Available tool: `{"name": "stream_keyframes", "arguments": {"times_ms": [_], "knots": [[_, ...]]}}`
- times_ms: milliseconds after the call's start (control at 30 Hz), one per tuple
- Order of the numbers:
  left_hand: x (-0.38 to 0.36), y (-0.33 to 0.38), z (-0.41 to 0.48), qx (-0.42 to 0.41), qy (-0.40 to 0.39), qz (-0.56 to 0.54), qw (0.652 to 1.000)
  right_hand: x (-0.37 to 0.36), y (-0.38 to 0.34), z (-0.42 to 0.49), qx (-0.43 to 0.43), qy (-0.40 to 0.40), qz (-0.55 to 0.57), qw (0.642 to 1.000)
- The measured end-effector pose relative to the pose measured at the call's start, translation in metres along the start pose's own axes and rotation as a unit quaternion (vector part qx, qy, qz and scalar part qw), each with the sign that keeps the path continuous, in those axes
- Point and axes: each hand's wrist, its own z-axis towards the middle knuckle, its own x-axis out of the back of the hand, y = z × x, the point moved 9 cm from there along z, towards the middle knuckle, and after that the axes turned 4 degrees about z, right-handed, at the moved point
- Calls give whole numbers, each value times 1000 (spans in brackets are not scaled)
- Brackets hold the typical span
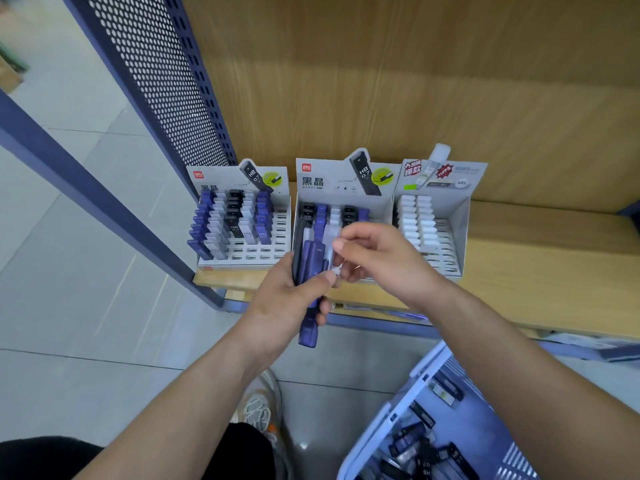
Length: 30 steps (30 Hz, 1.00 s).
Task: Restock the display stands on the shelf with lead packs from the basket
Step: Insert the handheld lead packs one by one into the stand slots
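Observation:
My left hand (294,292) grips a bundle of lead packs (310,271), purple, black and pale, held upright in front of the middle display stand (346,202). My right hand (374,254) pinches one pale translucent lead pack (330,244) at the top of that bundle. The left display stand (242,220) holds several purple, grey and black packs, with open slots on its right and front. The right display stand (433,220) holds white packs. The blue basket (398,410) at the lower right contains several dark packs (426,445).
The stands sit on a wooden shelf (519,271) with a wooden back wall. A blue perforated side panel (156,81) and a blue frame post (86,188) bound the shelf on the left. A shoe (259,407) is on the tiled floor below.

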Motion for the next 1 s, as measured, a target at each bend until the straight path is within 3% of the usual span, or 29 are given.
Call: {"name": "stream_keyframes", "arguments": {"times_ms": [233,367,467,733,900,1000], "knots": [[-21,4,-5,-5,-40,5,999,11,0,-20,-32,10,54,998],[-19,4,-3,3,-15,-15,1000,31,1,-27,-35,71,106,991],[-12,4,0,4,12,-7,1000,38,6,-32,-55,71,158,983],[-15,9,5,-22,25,7,999,41,8,-39,-16,45,16,999],[-18,1,4,-19,21,91,995,46,14,-44,4,85,41,996],[-15,-5,1,-6,20,102,995,49,23,-45,1,117,133,984]]}}
